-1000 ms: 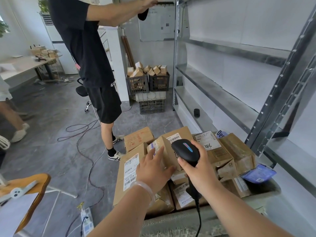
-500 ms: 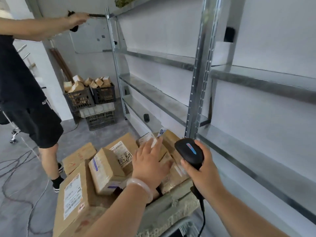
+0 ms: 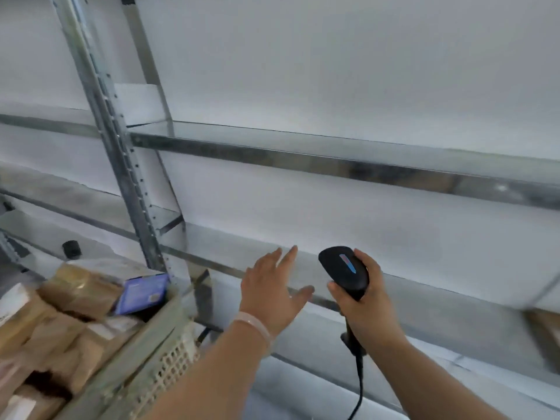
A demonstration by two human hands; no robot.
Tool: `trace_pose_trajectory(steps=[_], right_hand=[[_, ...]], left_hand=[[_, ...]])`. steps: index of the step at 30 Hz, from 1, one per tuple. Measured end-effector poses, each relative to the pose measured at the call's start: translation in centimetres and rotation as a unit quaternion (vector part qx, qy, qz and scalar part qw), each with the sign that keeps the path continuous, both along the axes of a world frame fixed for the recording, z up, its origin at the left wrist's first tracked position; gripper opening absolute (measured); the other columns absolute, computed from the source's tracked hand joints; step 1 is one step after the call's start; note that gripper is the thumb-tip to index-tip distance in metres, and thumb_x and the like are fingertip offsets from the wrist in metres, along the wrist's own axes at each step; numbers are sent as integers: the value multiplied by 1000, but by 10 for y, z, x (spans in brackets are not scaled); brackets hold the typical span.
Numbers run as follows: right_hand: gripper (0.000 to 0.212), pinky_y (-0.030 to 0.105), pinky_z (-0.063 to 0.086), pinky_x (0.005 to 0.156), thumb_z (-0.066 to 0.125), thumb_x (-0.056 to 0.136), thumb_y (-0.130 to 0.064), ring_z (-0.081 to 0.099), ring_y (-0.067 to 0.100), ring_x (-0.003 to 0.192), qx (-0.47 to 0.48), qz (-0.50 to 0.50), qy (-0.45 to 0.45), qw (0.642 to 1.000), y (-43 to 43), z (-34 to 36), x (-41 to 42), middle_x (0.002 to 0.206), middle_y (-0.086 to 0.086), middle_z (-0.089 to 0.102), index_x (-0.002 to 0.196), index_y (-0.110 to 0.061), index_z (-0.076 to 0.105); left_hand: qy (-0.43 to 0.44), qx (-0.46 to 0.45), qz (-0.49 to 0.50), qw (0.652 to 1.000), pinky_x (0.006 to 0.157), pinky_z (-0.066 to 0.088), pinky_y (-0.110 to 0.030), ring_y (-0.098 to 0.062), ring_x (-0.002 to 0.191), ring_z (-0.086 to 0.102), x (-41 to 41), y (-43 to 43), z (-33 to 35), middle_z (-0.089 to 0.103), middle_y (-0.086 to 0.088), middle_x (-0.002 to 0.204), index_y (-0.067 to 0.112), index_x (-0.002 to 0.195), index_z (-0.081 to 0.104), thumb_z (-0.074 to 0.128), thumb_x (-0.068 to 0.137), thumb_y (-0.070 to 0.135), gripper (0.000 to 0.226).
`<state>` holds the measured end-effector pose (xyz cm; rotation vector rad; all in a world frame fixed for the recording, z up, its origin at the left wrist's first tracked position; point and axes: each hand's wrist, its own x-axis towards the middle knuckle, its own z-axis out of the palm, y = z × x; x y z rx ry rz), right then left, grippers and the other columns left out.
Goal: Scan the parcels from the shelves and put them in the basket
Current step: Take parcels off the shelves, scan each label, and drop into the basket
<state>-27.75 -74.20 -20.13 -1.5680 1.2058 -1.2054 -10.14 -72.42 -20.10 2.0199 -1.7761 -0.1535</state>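
Observation:
My right hand point(image 3: 362, 301) grips a black corded barcode scanner point(image 3: 345, 271) in front of the metal shelves point(image 3: 303, 160). My left hand point(image 3: 272, 291) hovers just left of it with fingers spread, holding nothing. The grey basket point(image 3: 157, 334) sits at the lower left, heaped with brown cardboard parcels point(image 3: 78, 291) and a blue packet point(image 3: 142, 294). A brown parcel point(image 3: 545, 331) shows blurred on a shelf at the right edge.
A perforated steel upright point(image 3: 121, 165) of the shelving stands between the basket and my hands. A small black object point(image 3: 71, 248) lies on a lower shelf at the left. The white wall fills the space behind the shelves.
My view has swung right and up, from the basket to the shelves. My left hand has lifted off the parcels in the basket and now hangs in the air. The scanner stays in my right hand.

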Motion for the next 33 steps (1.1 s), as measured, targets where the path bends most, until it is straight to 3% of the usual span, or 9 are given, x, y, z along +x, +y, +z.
trace_pose_trajectory(steps=[3, 7, 10, 13, 18, 21, 24, 28, 33], right_hand=[[61, 8, 45, 64, 71, 85, -21, 61, 5, 92, -1, -56, 15, 998, -5, -1, -77, 113, -28, 55, 127, -48, 36], [61, 18, 47, 68, 71, 85, -21, 60, 6, 87, 11, -124, 16, 992, -4, -7, -168, 112, -36, 50, 115, -59, 34], [60, 16, 44, 69, 72, 85, -22, 61, 13, 91, 16, -177, 15, 984, -1, -10, -224, 116, -30, 51, 122, -53, 36], [62, 22, 47, 75, 72, 84, -25, 60, 15, 97, 21, -234, 14, 972, 2, -11, -267, 119, -27, 51, 129, -50, 36], [62, 41, 56, 80, 74, 82, -21, 62, 14, 94, 32, -296, 2, 955, 4, -23, -306, 117, -26, 53, 129, -44, 40], [62, 40, 56, 81, 74, 82, -19, 63, 20, 90, 44, -329, 5, 943, 5, -35, -322, 115, -22, 53, 128, -45, 40], [63, 31, 54, 78, 75, 81, -25, 63, 20, 92, 52, -374, 16, 926, 5, -40, -338, 119, -14, 55, 129, -47, 40], [63, 44, 56, 80, 76, 80, -25, 64, 19, 89, 56, -425, 1, 904, 0, -35, -354, 114, -18, 57, 129, -45, 41], [64, 43, 55, 86, 76, 80, -22, 64, 22, 95, 76, -446, 4, 892, -4, -51, -355, 119, -14, 57, 130, -42, 41]], left_hand=[[24, -5, -57, 998, 122, 15, -47, -17, 152, 11, -79, -26, 3, 16, 6, 165, 40, 156, 9, 50, 91, 64, 80], [31, 1, -125, 992, 122, 15, -46, -15, 152, 9, -176, -48, -5, 15, 7, 165, 42, 156, 9, 49, 91, 64, 79], [42, 16, -167, 985, 123, 13, -44, -14, 152, 8, -233, -58, -8, 14, 7, 165, 42, 155, 10, 50, 92, 62, 78], [41, 31, -216, 975, 124, 9, -42, -14, 152, 6, -278, -64, -7, 12, 7, 165, 42, 156, 8, 49, 93, 62, 77], [39, 45, -275, 959, 124, 9, -42, -14, 152, 5, -329, -80, -11, 11, 8, 165, 43, 155, 7, 47, 94, 61, 76], [32, 61, -315, 947, 123, 9, -43, -15, 152, 6, -354, -92, -23, 12, 8, 165, 43, 155, 7, 47, 94, 61, 76], [20, 77, -351, 933, 123, 9, -41, -16, 152, 7, -373, -107, -31, 12, 6, 165, 41, 156, 6, 46, 94, 61, 76], [22, 86, -401, 912, 123, 11, -40, -17, 152, 8, -394, -126, -38, 13, 6, 165, 40, 156, 6, 44, 95, 61, 75], [6, 114, -425, 898, 123, 14, -44, -19, 152, 10, -407, -141, -57, 15, 3, 165, 41, 156, 5, 44, 95, 62, 75]])
